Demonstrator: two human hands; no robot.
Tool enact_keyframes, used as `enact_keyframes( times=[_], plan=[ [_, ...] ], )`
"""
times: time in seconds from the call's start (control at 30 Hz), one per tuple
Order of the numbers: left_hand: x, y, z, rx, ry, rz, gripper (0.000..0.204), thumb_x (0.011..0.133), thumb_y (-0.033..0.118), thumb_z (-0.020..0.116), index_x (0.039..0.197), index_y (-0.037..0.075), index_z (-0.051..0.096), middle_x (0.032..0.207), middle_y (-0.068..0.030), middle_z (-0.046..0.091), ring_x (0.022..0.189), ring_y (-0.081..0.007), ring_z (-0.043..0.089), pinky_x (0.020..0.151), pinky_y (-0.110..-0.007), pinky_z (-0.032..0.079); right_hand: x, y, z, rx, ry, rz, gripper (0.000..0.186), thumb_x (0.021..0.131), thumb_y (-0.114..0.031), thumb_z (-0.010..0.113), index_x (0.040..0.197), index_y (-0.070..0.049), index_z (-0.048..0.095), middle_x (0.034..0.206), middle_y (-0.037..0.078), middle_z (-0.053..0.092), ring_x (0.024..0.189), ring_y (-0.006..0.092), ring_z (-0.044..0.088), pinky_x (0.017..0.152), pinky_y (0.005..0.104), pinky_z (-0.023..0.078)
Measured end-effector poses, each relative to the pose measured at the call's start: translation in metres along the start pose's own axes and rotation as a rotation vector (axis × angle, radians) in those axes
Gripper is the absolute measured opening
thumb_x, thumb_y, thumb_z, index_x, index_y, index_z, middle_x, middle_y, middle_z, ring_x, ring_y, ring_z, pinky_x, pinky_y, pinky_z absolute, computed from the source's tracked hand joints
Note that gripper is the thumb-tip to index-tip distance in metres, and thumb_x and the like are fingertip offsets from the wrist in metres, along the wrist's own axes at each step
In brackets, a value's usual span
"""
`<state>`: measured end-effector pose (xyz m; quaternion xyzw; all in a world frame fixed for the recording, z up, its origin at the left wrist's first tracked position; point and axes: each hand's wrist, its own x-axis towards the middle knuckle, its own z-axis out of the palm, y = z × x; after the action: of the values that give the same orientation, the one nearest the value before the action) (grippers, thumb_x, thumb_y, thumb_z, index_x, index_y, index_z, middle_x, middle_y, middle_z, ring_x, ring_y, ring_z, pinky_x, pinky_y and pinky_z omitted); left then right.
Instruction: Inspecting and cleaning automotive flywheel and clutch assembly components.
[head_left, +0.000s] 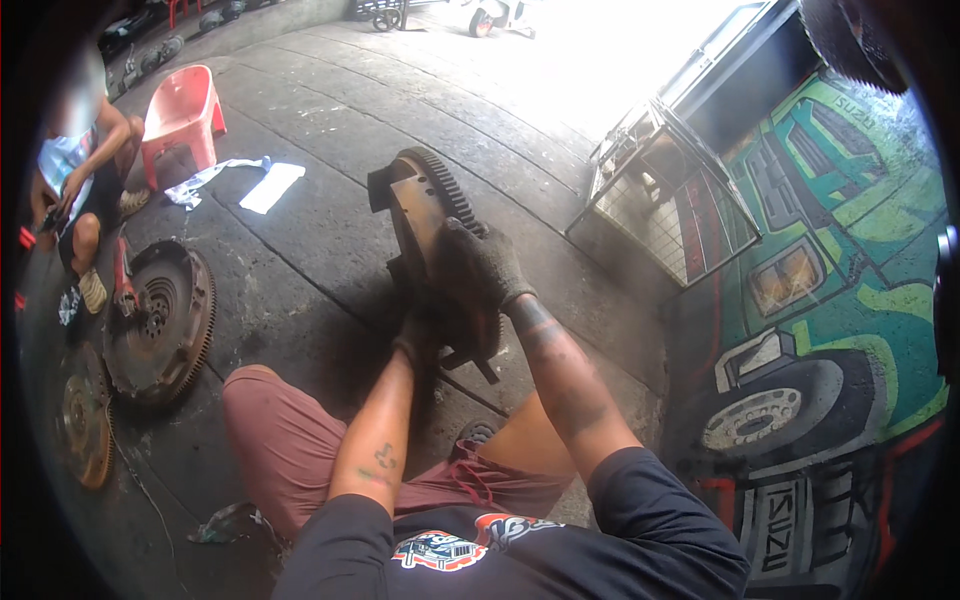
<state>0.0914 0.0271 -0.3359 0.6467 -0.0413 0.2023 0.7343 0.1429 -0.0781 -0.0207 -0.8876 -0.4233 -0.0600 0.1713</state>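
Note:
A heavy flywheel [425, 215] with a toothed rim stands tilted on edge in front of me, between my legs. My right hand [490, 262], in a dark, dirty work glove, is closed around its toothed right side. Lower down, my left hand [418, 338], also gloved, grips its near left part in deep shadow; its fingers hardly show. Dark ledges stick out from the flywheel's face on the left and at the bottom. Another large rusty flywheel [160, 320] lies to my left with a red-handled tool [124, 275] on it.
Beyond that, a smaller toothed disc [82, 415] lies at the far left. A person [85, 180] squats near a red plastic chair [185, 120]. White paper [272, 188] lies on the concrete floor. A metal-framed cage [665, 195] stands at right before a painted wall [830, 300]. A plastic bag [225, 522] lies near my knee.

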Motion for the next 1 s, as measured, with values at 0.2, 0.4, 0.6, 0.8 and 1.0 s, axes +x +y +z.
enact_keyframes(
  times=[0.2,0.4,0.6,0.8,1.0],
  plan=[
    [0.031,0.182,0.053,0.567,-0.062,-0.216,0.039,0.104,0.017,0.046,0.139,0.0,0.053,0.126,-0.0162,0.063,0.119,-0.0254,0.059,0.105,-0.04,0.044,-0.008,0.061,0.014,0.57,0.006,0.589,0.056,0.093,-0.051,0.06,0.115,-0.001,0.07,0.115,0.025,0.07,0.11,0.0373,0.068,0.091,0.0439,0.052],
    [0.019,0.142,0.033,0.146,-0.041,-0.184,0.037,0.094,0.011,0.067,0.129,0.002,0.06,0.108,-0.0088,0.069,0.096,-0.0216,0.066,0.083,-0.036,0.056,0.009,0.062,0.023,0.723,0.048,0.436,0.057,0.096,-0.054,0.06,0.111,0.0,0.072,0.103,0.02,0.074,0.101,0.0319,0.069,0.091,0.0426,0.05],
    [0.01,0.105,-0.011,-0.598,0.42,-0.439,0.036,0.094,0.005,0.064,0.13,0.009,0.061,0.102,-0.004,0.068,0.085,-0.0196,0.067,0.076,-0.035,0.057,0.012,0.065,0.051,0.537,0.048,0.254,0.046,0.099,-0.045,0.059,0.115,-0.004,0.072,0.109,0.018,0.073,0.103,0.0326,0.069,0.089,0.0403,0.05],
    [0.012,0.085,0.005,-0.483,0.296,-0.346,0.034,0.097,0.003,0.058,0.13,0.009,0.06,0.11,-0.0045,0.068,0.096,-0.0202,0.066,0.087,-0.036,0.055,-0.002,0.088,0.051,0.034,0.108,-0.139,0.044,0.1,-0.045,0.059,0.119,-0.007,0.072,0.115,0.017,0.072,0.107,0.0321,0.068,0.092,0.039,0.05],
    [-0.01,0.046,0.064,0.188,0.375,-0.219,0.029,0.097,0.009,0.061,0.125,0.008,0.065,0.115,-0.0078,0.07,0.102,-0.021,0.067,0.093,-0.037,0.053,0.013,0.069,0.055,0.414,-0.01,0.15,0.043,0.101,-0.047,0.054,0.125,-0.014,0.069,0.118,0.018,0.07,0.111,0.0357,0.065,0.094,0.0406,0.05]
  ],
)
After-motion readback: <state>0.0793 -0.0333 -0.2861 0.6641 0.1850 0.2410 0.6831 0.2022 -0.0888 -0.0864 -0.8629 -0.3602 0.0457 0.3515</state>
